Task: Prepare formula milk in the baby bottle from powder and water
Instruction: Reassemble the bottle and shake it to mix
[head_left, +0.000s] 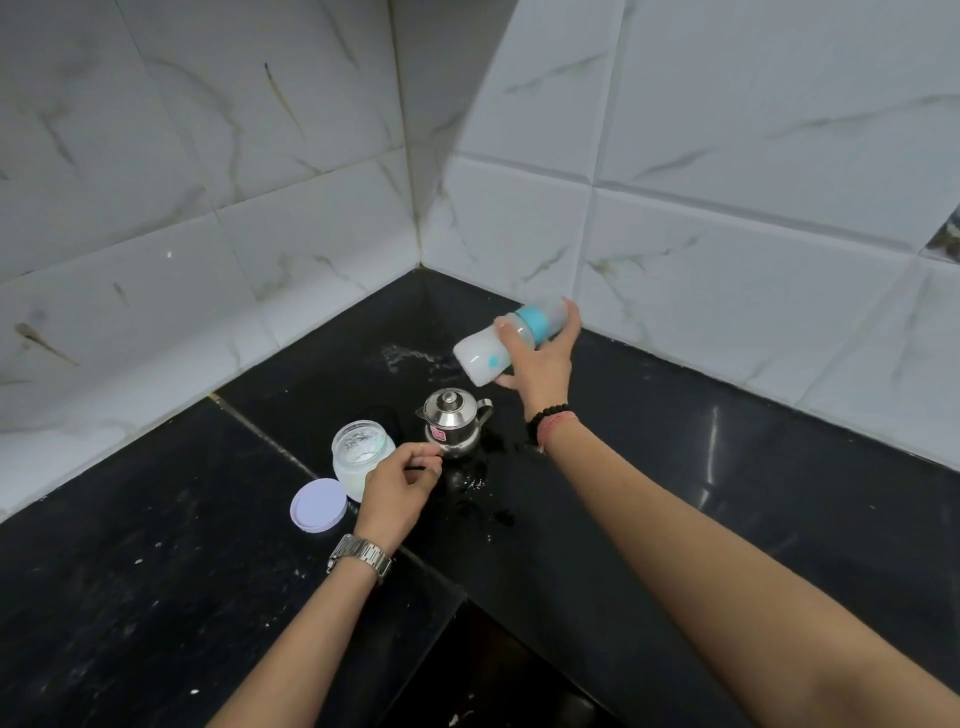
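My right hand grips a baby bottle with a blue collar and clear cap, held tilted almost sideways above the black counter, base toward the left. White milk fills the bottle. My left hand rests on the counter with its fingers curled, between an open glass jar of white powder and a small lidded steel pot. Something thin and dark may sit between the fingertips, but I cannot make it out.
The jar's pale lilac lid lies flat to the left of my left hand. Water drops and powder specks mark the black counter. White tiled walls meet in a corner behind. The counter's front edge steps inward at the bottom middle.
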